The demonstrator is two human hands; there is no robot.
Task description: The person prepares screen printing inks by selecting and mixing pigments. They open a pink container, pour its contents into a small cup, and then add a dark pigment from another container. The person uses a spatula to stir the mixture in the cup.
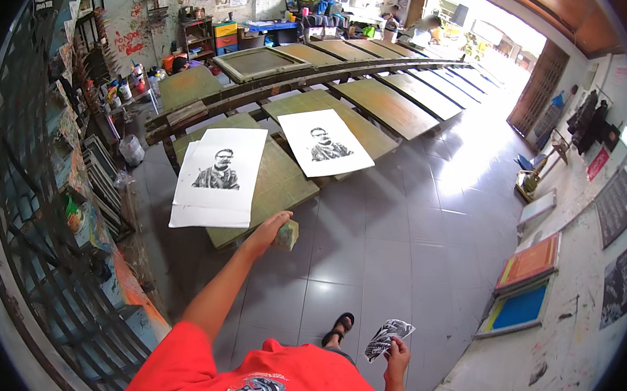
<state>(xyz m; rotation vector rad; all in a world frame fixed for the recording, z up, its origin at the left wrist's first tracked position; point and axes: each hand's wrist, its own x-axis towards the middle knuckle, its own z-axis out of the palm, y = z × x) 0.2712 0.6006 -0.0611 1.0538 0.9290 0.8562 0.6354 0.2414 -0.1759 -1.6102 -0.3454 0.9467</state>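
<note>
My left hand (270, 232) is closed around a small greenish block (287, 236), whose exact kind I cannot make out, just off the near edge of a green print board (285, 186). My right hand (397, 359) is low on the right, pinching a black-and-white printed piece (388, 339) that looks like a cut-out picture or sticker. On the nearest board lies a white sheet (214, 207) with a black portrait print, overlapping another sheet beneath. A second white sheet (341, 165) with a similar portrait lies on the board beyond it.
Several print boards (385, 107) line both sides of a long metal frame (307, 71) running toward the bright doorway. A framed screen (261, 64) rests on it. Metal bars (19, 197) stand left; framed panels (529, 261) lean against the right wall. A person (420, 36) is far back.
</note>
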